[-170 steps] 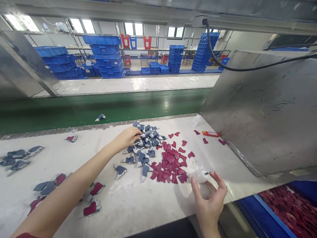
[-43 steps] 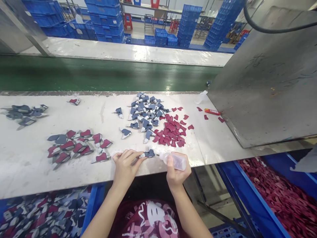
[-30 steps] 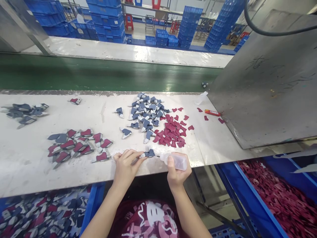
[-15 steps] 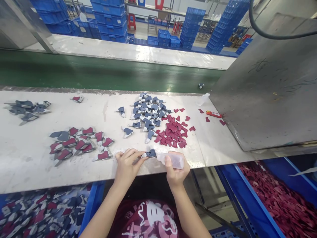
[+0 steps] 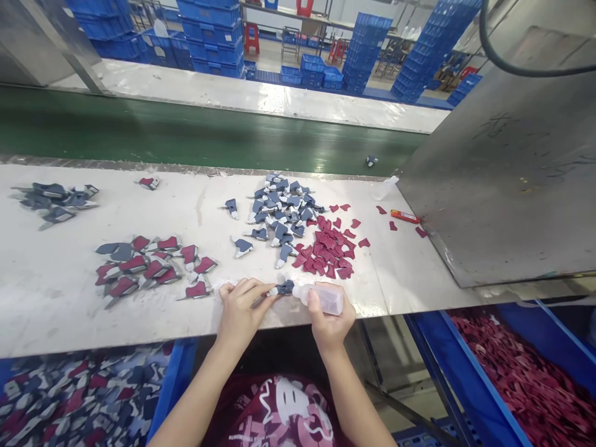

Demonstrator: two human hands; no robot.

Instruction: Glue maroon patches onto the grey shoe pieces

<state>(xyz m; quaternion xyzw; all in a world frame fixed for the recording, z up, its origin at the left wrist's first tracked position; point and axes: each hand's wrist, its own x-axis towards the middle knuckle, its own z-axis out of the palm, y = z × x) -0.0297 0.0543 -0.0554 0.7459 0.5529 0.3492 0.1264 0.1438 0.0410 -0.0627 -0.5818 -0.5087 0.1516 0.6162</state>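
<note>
Between the fingertips of my left hand [image 5: 245,305] is a small dark-blue and white plastic part [image 5: 284,288], held just above the near edge of the white table [image 5: 372,292]. My right hand [image 5: 333,316] is wrapped round a translucent squeeze bottle [image 5: 328,299]; its nozzle points left and meets or nearly meets the part. Beyond my hands lies a heap of similar blue and white parts [image 5: 286,202]. Flat maroon pieces [image 5: 328,245] are piled to its right. Left of my left hand, parts with maroon faces [image 5: 153,269] form a loose group.
A green conveyor belt [image 5: 209,133] runs behind the table, carrying one small part [image 5: 371,161]. At right stand a metal panel [image 5: 507,174], an orange-red lighter [image 5: 405,216] and another clear bottle [image 5: 385,188]. Blue bins [image 5: 173,379] of parts and maroon pieces [image 5: 535,372] flank me below.
The bottle in my right hand has shifted slightly left, its nozzle closer to the part. The small part on the belt has moved left. The view has shifted a little.
</note>
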